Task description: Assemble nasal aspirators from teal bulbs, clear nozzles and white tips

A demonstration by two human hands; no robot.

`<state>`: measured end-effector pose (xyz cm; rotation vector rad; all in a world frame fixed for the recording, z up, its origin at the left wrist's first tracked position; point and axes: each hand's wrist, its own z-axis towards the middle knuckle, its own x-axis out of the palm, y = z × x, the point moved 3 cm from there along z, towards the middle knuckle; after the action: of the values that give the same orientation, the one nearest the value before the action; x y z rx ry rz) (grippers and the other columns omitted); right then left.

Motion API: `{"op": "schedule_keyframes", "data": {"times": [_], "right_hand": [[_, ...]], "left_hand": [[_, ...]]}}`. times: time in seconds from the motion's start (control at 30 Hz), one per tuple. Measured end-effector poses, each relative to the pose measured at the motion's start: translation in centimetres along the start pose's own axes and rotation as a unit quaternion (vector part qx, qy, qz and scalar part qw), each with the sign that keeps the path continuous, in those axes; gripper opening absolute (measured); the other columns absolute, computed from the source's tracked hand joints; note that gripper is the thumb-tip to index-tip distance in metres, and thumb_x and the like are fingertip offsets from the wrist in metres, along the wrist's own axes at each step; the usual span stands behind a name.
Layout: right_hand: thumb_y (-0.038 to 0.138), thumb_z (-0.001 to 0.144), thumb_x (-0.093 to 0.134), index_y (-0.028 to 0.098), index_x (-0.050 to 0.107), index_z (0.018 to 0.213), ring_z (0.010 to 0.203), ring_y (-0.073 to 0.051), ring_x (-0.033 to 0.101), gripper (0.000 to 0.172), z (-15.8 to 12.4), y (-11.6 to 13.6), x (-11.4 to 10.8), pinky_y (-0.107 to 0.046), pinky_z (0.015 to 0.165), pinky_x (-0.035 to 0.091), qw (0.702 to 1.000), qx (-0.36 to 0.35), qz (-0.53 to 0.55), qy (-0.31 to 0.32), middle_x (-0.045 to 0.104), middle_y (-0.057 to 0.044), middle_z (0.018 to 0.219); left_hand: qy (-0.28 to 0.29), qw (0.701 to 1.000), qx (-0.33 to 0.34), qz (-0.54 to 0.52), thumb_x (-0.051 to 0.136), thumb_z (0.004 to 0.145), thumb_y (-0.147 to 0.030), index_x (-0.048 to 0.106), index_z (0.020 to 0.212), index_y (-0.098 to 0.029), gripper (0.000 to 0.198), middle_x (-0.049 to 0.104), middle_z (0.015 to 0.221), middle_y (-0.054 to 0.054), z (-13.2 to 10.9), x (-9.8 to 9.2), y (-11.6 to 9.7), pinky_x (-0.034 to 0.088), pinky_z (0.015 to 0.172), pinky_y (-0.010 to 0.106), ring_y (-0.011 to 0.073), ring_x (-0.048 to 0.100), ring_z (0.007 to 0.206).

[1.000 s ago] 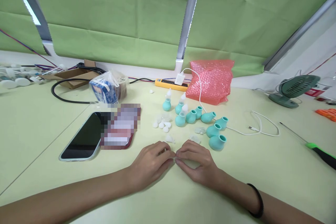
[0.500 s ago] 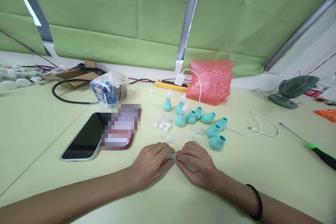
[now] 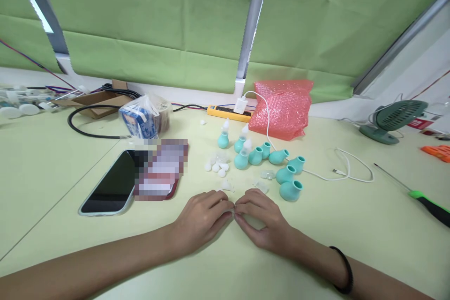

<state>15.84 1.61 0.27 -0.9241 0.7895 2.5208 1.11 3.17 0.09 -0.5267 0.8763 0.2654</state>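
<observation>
My left hand (image 3: pixel 201 220) and my right hand (image 3: pixel 260 222) rest on the pale green table (image 3: pixel 351 234), fingertips pinched together and meeting over a tiny clear part that I cannot make out. Just beyond them lie small clear and white plastic pieces (image 3: pixel 218 167). Several teal rubber bulbs (image 3: pixel 279 157) lie behind my right hand; three of them (image 3: pixel 242 159) stand upright with white tips fitted. A black band is on my right wrist.
A phone (image 3: pixel 110 189) and a dark red case (image 3: pixel 161 169) lie to the left. A bagged blue box (image 3: pixel 144 119), cardboard, black cable, yellow power strip (image 3: pixel 228 112), pink bubble wrap (image 3: pixel 283 108), white charging cable (image 3: pixel 346 168), green fan (image 3: pixel 393 119) and green-handled screwdriver (image 3: pixel 427 201) ring the area.
Almost nothing: both hands stay pinched together at the same spot, with only slight finger shifts.
</observation>
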Motion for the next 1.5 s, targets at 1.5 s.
{"op": "schedule_keyframes", "data": {"times": [1.5], "right_hand": [[0.013,0.072,0.055,0.019,0.055,0.086,0.066,-0.015,0.053,0.016,0.11,0.09,-0.57,-0.033,0.065,0.046,0.999,-0.04,-0.026,-0.006,0.06,-0.004,0.074]], "left_hand": [[0.02,1.0,-0.02,0.003,0.041,0.082,-0.017,0.048,0.097,-0.017,0.016,0.056,0.081,0.004,0.09,-0.08,-0.26,0.045,0.061,0.026,0.0147,0.053,0.071]]}}
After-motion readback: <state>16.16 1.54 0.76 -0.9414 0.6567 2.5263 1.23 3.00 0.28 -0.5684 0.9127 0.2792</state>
